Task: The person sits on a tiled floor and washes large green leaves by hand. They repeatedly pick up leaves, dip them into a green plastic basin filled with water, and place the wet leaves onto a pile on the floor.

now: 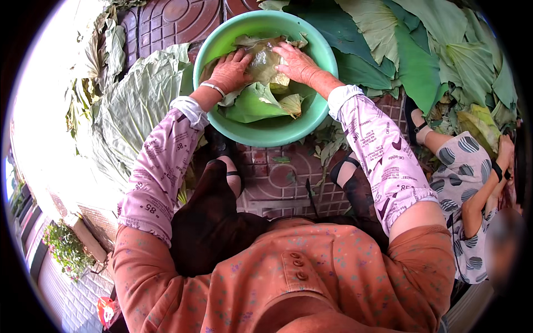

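A light green plastic basin (266, 140) stands on the paving in front of me with water and leaves in it. My left hand (231, 71), with a bracelet at its wrist, lies palm down on the leaves near the basin's left side. Opposite it, my right hand (298, 65) rests with spread fingers on the same wet, brownish-green leaf (263, 62). The fingers of neither hand are closed round anything. Nearer to me in the basin, a brighter green leaf (252, 104) is folded, its torn edge yellowish. My palms hide part of the leaves.
Large lotus leaves (416, 54) are heaped right of the basin. A big pale, wrinkled leaf (129, 104) spreads at the left. Red patterned paving (287, 179) lies between my feet. Another person (462, 166) sits at the right, hands near a yellowing leaf (481, 125).
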Tool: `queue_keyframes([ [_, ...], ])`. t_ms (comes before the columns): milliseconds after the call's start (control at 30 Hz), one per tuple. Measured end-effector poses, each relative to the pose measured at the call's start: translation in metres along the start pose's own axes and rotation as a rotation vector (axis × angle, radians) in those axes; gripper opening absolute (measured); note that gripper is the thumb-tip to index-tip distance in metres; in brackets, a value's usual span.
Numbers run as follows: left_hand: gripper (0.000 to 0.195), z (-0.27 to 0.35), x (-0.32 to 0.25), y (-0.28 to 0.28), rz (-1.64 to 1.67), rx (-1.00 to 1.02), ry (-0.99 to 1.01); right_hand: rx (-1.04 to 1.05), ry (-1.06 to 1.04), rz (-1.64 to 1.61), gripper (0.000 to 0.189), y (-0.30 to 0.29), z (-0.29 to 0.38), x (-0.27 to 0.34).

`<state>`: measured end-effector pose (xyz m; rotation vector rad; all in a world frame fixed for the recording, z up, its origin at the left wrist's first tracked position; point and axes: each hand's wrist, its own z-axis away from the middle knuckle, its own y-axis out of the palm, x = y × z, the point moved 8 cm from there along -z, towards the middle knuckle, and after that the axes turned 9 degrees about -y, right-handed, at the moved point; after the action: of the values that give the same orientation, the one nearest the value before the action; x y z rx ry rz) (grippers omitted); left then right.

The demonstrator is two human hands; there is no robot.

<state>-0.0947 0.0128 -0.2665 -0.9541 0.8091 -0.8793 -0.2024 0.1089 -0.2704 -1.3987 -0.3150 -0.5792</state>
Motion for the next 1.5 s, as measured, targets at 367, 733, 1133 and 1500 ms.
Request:
queue_keyframes([
  [367,0.083,0.078,0.006,-0.018,-0.181,-0.148,-0.046,-0.185,-0.118,0.485,0.058,-0.036,0.024,0.018],
  [733,0.080,0.053,-0.001,0.028,-0.259,-0.005,-0.003,-0.067,-0.043,0.448,0.049,0.001,0.009,0.005],
  [1133,0.020,0.046,-0.046,-0.036,0.216,-0.179,0.245,0.382,-0.020,-0.208,0.032,-0.019,0.075,0.072],
  [1500,0.027,0.010,-0.120,0.004,-0.141,-0.114,0.752,0.423,-0.354,0.145,0.023,0.017,0.127,0.134],
])
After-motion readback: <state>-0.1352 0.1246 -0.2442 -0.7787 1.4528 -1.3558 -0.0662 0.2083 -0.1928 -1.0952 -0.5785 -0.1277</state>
